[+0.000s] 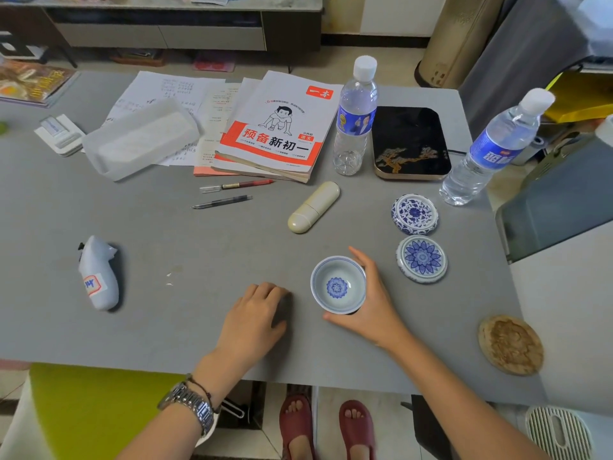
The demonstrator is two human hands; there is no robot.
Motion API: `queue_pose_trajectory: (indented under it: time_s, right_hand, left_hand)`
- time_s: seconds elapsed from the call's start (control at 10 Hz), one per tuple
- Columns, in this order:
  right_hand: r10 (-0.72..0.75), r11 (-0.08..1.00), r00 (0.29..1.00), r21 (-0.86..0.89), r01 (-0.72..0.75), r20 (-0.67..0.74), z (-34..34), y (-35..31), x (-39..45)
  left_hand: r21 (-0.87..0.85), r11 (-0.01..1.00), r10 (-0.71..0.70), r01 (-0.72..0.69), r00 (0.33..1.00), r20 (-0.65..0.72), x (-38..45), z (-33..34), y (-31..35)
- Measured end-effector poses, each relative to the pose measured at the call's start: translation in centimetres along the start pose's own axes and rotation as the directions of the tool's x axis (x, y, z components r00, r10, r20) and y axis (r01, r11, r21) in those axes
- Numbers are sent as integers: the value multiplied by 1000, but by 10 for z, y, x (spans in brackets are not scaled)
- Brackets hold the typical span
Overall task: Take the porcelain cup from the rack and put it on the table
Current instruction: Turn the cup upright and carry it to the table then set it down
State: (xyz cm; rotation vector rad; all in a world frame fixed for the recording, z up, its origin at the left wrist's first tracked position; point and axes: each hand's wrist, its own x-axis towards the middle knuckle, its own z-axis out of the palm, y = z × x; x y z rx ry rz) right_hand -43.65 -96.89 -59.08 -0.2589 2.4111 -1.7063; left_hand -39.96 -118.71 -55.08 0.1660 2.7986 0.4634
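Porcelain cup: the porcelain cup [338,285] is a small white bowl-shaped cup with a blue rim line and a blue flower inside its bottom; it stands upright, mouth up, near the front of the grey counter [166,310].
Cup and right hand: the right hand [368,303] wraps the cup from its right side, thumb at the near edge, fingers curled round the far and right wall, grasping it.
Cup and left hand: the left hand [255,322] lies palm down on the counter just left of the cup, fingers loosely curled, holding nothing and not touching the cup.
Contact with counter: the cup's foot is hidden by its own bowl and the palm, so I cannot tell whether it rests on the counter or is just above it.
Lidded dishes: two round blue-and-white dishes sit just right of the cup, the nearer one [422,258] beside the right hand's fingers, the farther one [414,214] behind it.
Cream case: a cream oblong case [313,207] lies behind the cup.
Bottles: one water bottle [355,117] stands beside a black tray [411,141]; another [494,147] stands at the counter's right edge.
Books and pens: a stack of workbooks [278,131] and two pens [229,194] lie farther back.
Cut off: both forearms run out of the bottom edge; a wristwatch [192,406] shows on the left wrist.
Hard to make out: the round brown disc [510,345] at the right front corner is too blurred to identify.
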Motion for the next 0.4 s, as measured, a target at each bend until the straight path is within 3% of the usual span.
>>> queue_pose_trajectory:
  time_s: [0.2,0.4]
  right_hand:
    - [73,997,990,-32,-70,117,-8,-6,-1]
    - [200,978,930,-114,-173,309,-40,-37,3]
  left_hand:
    - [42,999,-20,17,998,55,-5,0,6]
    - [119,990,-106,74,952,288,-9,-15,21]
